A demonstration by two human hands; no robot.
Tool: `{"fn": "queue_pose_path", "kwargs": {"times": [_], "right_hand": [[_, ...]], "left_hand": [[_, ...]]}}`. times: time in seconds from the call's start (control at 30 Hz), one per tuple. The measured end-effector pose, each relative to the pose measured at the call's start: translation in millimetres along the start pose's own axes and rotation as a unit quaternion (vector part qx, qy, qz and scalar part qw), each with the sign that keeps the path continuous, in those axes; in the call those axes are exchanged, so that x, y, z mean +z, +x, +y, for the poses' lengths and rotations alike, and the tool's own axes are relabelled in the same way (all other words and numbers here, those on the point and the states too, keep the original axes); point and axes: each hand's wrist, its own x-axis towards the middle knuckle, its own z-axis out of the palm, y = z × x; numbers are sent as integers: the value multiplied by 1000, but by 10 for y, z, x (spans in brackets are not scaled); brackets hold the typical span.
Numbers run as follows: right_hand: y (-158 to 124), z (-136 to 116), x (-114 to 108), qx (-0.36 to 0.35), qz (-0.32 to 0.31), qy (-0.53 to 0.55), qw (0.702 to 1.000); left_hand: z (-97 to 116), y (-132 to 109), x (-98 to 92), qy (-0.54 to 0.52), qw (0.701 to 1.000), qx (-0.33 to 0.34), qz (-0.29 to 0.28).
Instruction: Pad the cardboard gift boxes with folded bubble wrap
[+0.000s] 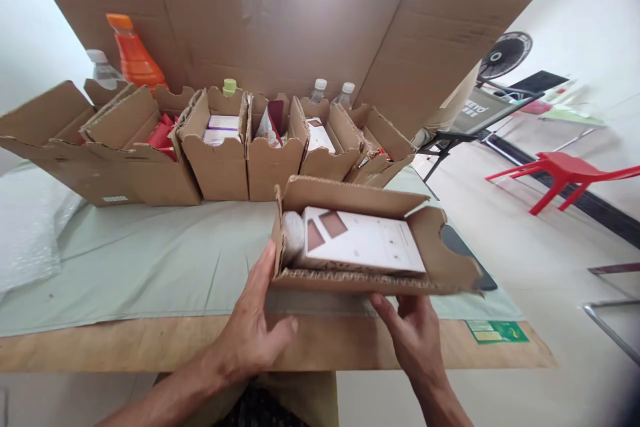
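An open cardboard box [350, 280] sits at the table's near edge. Inside lies a white carton with brown squares [365, 240] and a pale wrapped item [293, 235] at its left end. My left hand [253, 330] rests against the box's left front corner, fingers stretched up along the side and thumb spread. My right hand [413, 333] reaches under the box's front edge with its fingers curled beneath the bottom, partly hidden.
A row of several open cardboard boxes [220, 153] with packets stands behind, backed by a large cardboard sheet [280, 20]. Bottles, one orange [134, 53], stand at the back. Bubble wrap [30, 227] lies left. A red chair [565, 173] and a fan [505, 57] stand right.
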Motion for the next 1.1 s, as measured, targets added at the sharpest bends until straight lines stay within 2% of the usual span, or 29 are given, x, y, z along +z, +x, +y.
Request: {"fn": "queue_pose_path", "kwargs": {"times": [0.07,0.13,0.17,0.2,0.27,0.33,0.43,0.53,0.63,0.73,0.9,1.0,1.1], "right_hand": [[-271,-125,80,-1,1,-5,1000],[-389,-354,306,-6,-41,2,999],[-381,-483,451,-11,-71,13,997],[-335,-604,597,-18,-97,26,995],[-183,-785,825,-39,-118,54,991],[-51,-837,899,-60,-110,74,989],[-23,-671,706,-66,-72,64,993],[-153,-412,344,-38,-27,26,999],[-295,-288,129,-23,4,5,1000],[-283,-259,174,-18,-2,3,1000],[-34,-126,361,-10,-34,33,999],[-10,-25,363,-7,-51,30,998],[-43,18,331,-26,-66,54,996]], "left_hand": [[18,-361,-84,-2,999,-30,16],[11,-577,-280,1,990,-107,87],[3,-606,-405,0,983,-136,122],[-3,-583,-530,-3,978,-146,150],[-1,-439,-725,-14,978,-118,173],[22,-279,-782,-23,981,-76,176],[55,-189,-596,-31,987,-47,151],[63,-241,-289,-37,996,-17,78],[55,-298,-123,-16,999,14,43],[7,-276,-126,3,999,10,48],[-146,-176,-204,6,997,-34,73],[-182,-187,-218,3,995,-67,75],[-120,-269,-158,2,994,-83,71]]}}
